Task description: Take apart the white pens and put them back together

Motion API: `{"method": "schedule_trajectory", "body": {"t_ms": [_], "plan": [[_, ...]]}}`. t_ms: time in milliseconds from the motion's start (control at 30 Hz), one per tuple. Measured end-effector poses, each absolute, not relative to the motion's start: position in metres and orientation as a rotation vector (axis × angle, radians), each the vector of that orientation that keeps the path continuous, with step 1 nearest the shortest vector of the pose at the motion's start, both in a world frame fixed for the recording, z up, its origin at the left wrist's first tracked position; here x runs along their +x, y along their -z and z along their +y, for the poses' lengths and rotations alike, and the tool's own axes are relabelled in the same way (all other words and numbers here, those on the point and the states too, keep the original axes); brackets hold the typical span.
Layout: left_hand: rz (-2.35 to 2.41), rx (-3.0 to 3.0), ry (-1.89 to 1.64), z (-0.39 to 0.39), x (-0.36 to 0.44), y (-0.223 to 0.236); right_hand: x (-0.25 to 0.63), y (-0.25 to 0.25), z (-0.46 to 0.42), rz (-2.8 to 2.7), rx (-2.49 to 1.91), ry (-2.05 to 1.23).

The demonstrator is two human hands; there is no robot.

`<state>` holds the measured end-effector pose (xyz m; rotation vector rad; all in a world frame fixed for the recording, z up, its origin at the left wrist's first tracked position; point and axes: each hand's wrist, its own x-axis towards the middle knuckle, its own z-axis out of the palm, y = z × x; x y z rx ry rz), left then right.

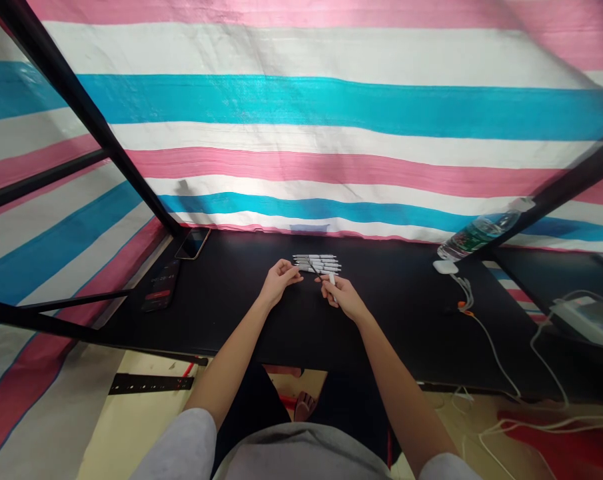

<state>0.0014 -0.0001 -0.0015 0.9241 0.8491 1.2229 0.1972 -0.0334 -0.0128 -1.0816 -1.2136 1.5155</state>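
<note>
Several white pens (316,257) lie side by side in a row on the black table (221,300), just beyond my hands. My right hand (344,297) is closed around a short white pen barrel (333,288) at the near right of the row. A thin dark stick, like a pen refill (314,269), slants from its fingertips over the pens. My left hand (280,280) is at the row's left end with its fingers bent together. Whatever may be between those fingertips is too small to make out.
Two phones, one dark (161,287) and one at the back (193,243), lie on the left. To the right are a clear bottle (474,237), a white charger (445,267) with cables, and a white box (588,317). Black frame bars and striped sheeting (301,100) enclose the table.
</note>
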Motion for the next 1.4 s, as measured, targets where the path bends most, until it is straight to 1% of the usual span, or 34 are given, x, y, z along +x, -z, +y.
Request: {"method": "schedule_trajectory", "body": {"t_ms": [500, 900, 1400], "plan": [[0.826, 0.815, -1.166, 0.0037, -0.0004, 0.0038, 0.1974, 0.0126, -0.0339, -1.218, -1.086, -1.509], [0.810, 0.842, -1.155, 0.0029, -0.0005, 0.0022, 0.1972, 0.0125, -0.0343, -1.222, -1.088, -1.510], [0.811, 0.871, -1.221, 0.0058, 0.0004, 0.0074, 0.1983, 0.0184, -0.0320, -1.232, -1.094, -1.505]]}}
